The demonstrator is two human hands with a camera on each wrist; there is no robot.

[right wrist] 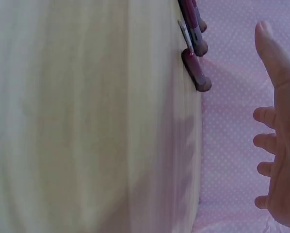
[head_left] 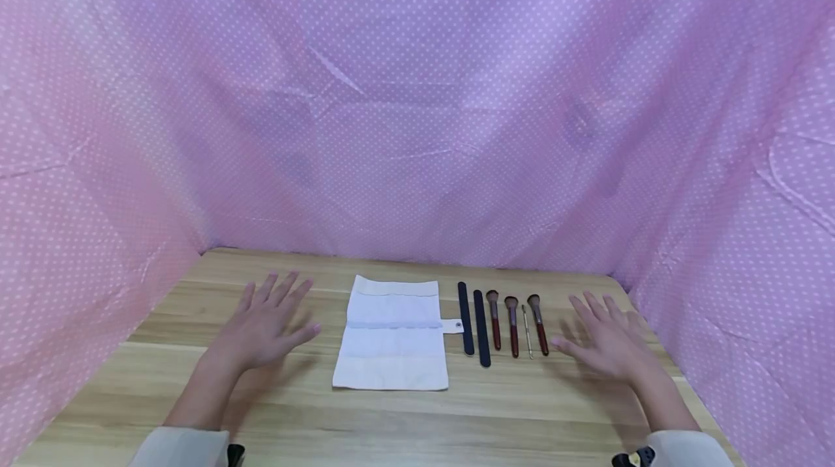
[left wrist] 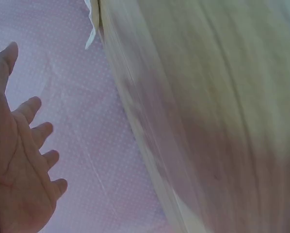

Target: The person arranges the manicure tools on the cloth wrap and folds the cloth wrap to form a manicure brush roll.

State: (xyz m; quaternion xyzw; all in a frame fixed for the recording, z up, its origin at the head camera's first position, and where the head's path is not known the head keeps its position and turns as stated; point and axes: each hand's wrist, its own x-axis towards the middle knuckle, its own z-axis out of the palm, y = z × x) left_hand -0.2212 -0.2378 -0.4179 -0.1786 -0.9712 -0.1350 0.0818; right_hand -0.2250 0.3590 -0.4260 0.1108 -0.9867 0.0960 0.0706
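My left hand (head_left: 264, 325) hovers over the table left of a white cloth roll pouch (head_left: 391, 362), fingers spread and straight, holding nothing. The pouch lies unfolded, with a snap tab (head_left: 452, 326) sticking out on its right side. Beside it lie two black nail files (head_left: 482, 329), then three makeup brushes (head_left: 513, 329) with dark red handles and a thin metal tool (head_left: 527, 333) between two of them. To the right of the last brush (head_left: 539, 325), my right hand (head_left: 609, 344) is likewise held with spread fingers and nothing in it. Both palms show in the wrist views.
A light wooden table (head_left: 391, 420) carries everything. Pink polka-dot fabric (head_left: 417, 126) hangs behind the table and along both sides. Hand shadows fall on the wood.
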